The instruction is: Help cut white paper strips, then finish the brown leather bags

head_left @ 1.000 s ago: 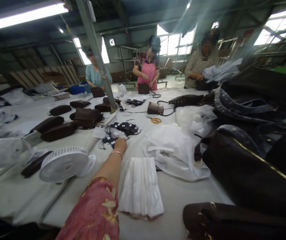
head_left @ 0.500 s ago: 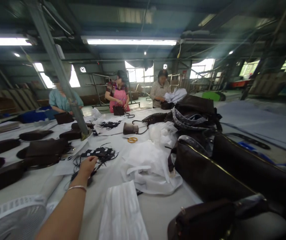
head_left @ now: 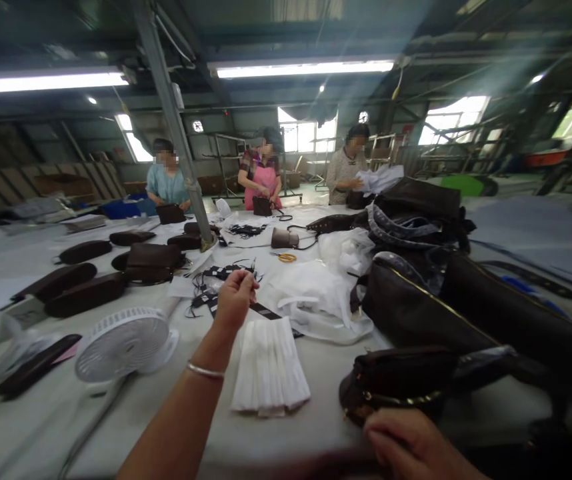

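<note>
My left hand (head_left: pixel 235 300) is stretched out over the white table (head_left: pixel 326 400), raised and closed in a pinch on a black tag (head_left: pixel 265 311) that trails to its right. Just behind it lies a pile of black tags with strings (head_left: pixel 216 277). A stack of folded white sheets (head_left: pixel 270 363) lies under and in front of the hand. My right hand (head_left: pixel 409 443) shows at the bottom edge, fingers curled under, right below a small dark brown bag (head_left: pixel 396 383) with gold trim. What the right hand holds is hidden.
A white fan (head_left: pixel 123 343) stands to the left. Dark brown pouches (head_left: pixel 86 293) lie beyond it, and large dark bags (head_left: pixel 466 300) are piled on the right. White plastic bags (head_left: pixel 316 293) and orange scissors (head_left: pixel 287 257) are mid-table. Three people (head_left: pixel 262 177) work at the far end beside a metal post (head_left: pixel 176 133).
My left hand has lifted from the tag pile with a black tag pinched in it. My right hand has come into view at the bottom. The camera has swung back left.
</note>
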Demonstrator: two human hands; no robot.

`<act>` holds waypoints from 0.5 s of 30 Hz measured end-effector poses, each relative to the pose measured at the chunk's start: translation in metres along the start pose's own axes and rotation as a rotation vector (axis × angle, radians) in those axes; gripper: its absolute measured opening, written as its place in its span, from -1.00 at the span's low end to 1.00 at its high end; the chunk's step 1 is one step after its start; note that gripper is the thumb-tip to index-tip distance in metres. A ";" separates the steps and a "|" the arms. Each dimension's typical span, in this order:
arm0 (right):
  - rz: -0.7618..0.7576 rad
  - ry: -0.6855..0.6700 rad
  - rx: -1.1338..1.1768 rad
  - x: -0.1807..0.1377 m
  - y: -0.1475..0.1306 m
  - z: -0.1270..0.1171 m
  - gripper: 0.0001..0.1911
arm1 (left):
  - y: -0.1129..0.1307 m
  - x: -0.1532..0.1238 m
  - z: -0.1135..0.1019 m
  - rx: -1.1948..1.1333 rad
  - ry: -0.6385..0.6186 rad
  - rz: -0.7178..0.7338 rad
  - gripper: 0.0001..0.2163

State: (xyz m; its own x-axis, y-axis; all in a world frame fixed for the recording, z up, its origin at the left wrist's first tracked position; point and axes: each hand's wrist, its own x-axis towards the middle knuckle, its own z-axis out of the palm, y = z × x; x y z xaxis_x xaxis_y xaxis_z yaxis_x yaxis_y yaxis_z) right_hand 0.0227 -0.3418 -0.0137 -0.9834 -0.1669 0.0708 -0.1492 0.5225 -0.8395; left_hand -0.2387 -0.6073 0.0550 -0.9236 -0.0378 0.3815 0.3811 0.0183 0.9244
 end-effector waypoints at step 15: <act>-0.021 0.437 0.460 0.003 -0.047 -0.005 -0.76 | 0.041 -0.221 0.085 -0.030 -0.563 -0.151 -0.85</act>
State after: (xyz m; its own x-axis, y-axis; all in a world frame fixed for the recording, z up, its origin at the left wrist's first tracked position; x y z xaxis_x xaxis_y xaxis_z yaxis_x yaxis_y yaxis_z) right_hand 0.0259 -0.3633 0.0287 -0.9465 0.2346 0.2215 -0.2046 0.0942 -0.9743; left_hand -0.0230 -0.5137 0.0081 -0.8448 0.4992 0.1926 0.2367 0.0258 0.9712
